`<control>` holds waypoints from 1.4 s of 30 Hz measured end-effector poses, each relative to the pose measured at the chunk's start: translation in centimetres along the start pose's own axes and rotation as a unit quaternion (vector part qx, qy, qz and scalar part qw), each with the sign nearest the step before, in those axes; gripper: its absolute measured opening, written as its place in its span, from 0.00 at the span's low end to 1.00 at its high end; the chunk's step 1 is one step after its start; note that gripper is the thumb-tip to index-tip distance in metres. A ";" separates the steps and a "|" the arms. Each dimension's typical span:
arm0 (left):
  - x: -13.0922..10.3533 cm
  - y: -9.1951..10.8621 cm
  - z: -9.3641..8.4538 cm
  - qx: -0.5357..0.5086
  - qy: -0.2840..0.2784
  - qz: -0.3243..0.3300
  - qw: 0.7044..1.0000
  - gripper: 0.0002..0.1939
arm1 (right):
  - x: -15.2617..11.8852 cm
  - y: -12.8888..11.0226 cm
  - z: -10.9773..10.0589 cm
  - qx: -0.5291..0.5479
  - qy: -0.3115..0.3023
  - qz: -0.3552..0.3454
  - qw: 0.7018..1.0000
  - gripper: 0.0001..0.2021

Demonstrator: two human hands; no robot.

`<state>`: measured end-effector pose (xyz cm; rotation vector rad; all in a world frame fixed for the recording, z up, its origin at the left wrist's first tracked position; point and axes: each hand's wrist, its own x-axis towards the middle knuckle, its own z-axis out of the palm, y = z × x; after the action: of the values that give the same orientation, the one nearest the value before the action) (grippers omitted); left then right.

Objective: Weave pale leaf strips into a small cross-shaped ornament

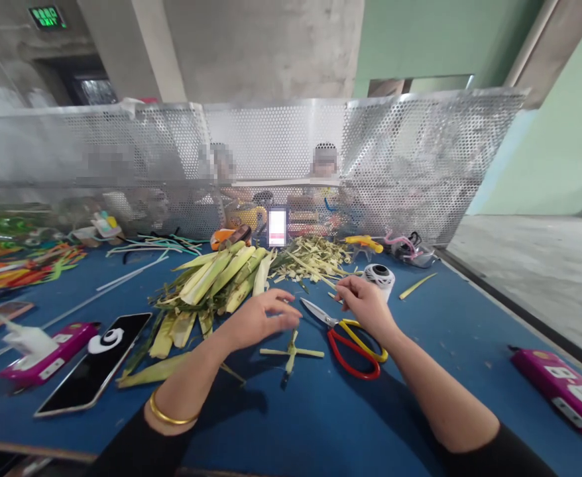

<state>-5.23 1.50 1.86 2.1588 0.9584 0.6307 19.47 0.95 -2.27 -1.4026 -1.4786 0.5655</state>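
Observation:
A small cross of pale green leaf strips (pixel 292 353) lies on the blue table in front of me. Just above its upper arm is my left hand (pixel 264 319), fingers stretched and a little apart, slightly blurred at the tips; I see nothing held in it. My right hand (pixel 365 303) is closed in a pinch beside the white spool of thread (pixel 381 279); whatever its fingertips may hold is too small to make out. Scissors (pixel 353 354) with one red and one yellow handle lie below that hand, blades spread slightly and pointing up-left.
Behind my left hand lies a pile of corn husks (pixel 221 275), with leaf scraps (pixel 315 258) farther back. A black phone (pixel 97 361) and purple power strips (pixel 52 354) flank the work area. A lit phone (pixel 277 227) stands by the perforated metal screen (pixel 271 132); people sit beyond it.

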 end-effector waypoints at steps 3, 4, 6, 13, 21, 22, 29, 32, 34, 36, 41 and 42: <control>1.5 0.5 0.8 -0.100 0.136 -0.089 0.982 0.24 | -0.6 -0.8 0.2 -0.003 -0.010 -0.028 1.000 0.08; 2.1 0.7 1.2 -0.120 0.136 -0.106 0.978 0.20 | -0.8 -1.1 0.3 0.002 -0.017 -0.032 0.999 0.08; 3.2 0.9 2.3 -0.186 0.131 -0.146 0.963 0.18 | -1.3 -1.6 0.6 0.013 -0.035 -0.036 0.999 0.08; 4.5 -0.1 4.2 -0.351 0.190 -0.214 0.892 0.13 | -1.9 -2.2 1.2 0.026 -0.099 -0.031 0.994 0.09; 3.9 -1.0 3.4 -0.370 0.244 -0.224 0.868 0.12 | -1.1 -1.5 -0.2 -0.080 0.044 -0.057 0.994 0.14; 3.8 -0.8 3.5 -0.363 0.240 -0.223 0.873 0.11 | -1.4 -1.6 0.1 -0.118 0.026 -0.096 0.988 0.13; 3.3 -0.1 4.7 -0.364 0.159 -0.217 0.892 0.12 | -2.5 -1.8 1.0 -0.216 -0.048 -0.119 0.968 0.14; 3.2 0.1 3.4 -0.357 0.149 -0.212 0.897 0.10 | -1.1 -1.7 -2.0 -0.144 0.136 -0.035 0.980 0.13; 3.0 0.2 1.4 -0.346 0.163 -0.194 0.904 0.06 | 0.2 -1.3 -4.8 -0.138 0.236 0.023 0.962 0.13; 2.6 0.0 -1.1 -0.329 0.205 -0.160 0.908 0.06 | 1.3 0.0 -7.8 -0.212 0.273 0.079 0.935 0.11; 2.1 -2.1 -5.1 -0.207 0.365 -0.157 0.894 0.07 | 3.3 7.2 -12.6 -0.397 0.219 0.159 0.877 0.13; 2.3 -2.7 -5.1 -0.149 0.351 -0.164 0.910 0.07 | 3.6 8.6 -12.9 -0.402 0.191 0.155 0.882 0.14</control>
<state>-8.39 6.58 3.44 1.4501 1.4415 1.3260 35.25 2.58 -3.16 -2.2665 -1.2000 -0.1983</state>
